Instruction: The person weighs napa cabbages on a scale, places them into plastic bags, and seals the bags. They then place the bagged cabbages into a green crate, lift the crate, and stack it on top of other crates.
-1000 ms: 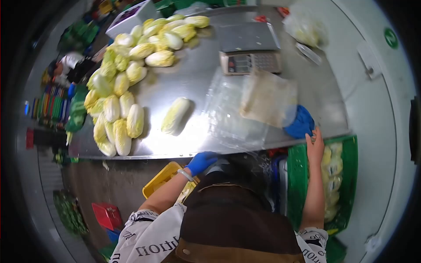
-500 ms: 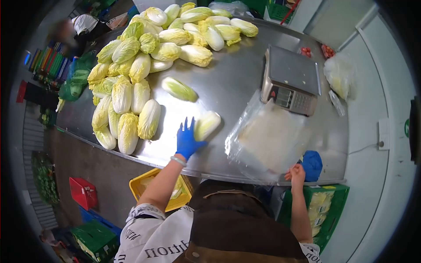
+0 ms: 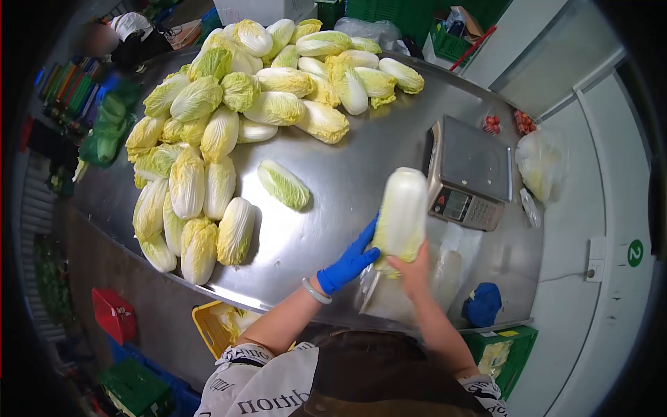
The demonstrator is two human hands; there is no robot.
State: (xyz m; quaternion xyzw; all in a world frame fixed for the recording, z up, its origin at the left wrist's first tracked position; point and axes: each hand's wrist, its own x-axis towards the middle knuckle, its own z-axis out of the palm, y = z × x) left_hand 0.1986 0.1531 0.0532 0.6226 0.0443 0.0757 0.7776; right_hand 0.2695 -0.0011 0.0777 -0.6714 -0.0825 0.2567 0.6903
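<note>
A pale napa cabbage (image 3: 404, 212) is held up between both hands, its white base pointing away from me. My left hand (image 3: 351, 264), in a blue glove, grips its left side near the leafy end. Bare, my right hand (image 3: 415, 271) closes on the lower right of the same cabbage. Beneath them, a stack of clear plastic bags (image 3: 389, 300) lies on the metal table (image 3: 333, 167). One loose cabbage (image 3: 283, 185) rests to the left, apart from the big pile of cabbages (image 3: 274, 108).
A weighing scale (image 3: 476, 153) stands on the right, with red produce in packs (image 3: 492, 125) behind it. A crumpled blue item (image 3: 483, 306) sits near the front right edge. Below the table are a yellow crate (image 3: 208, 326) and a green crate (image 3: 517, 358). Another person (image 3: 132, 31) is at far left.
The cabbage by my left hand has been lifted and carried right, over the bags. My right hand has left the bag edge and taken hold of it too.
</note>
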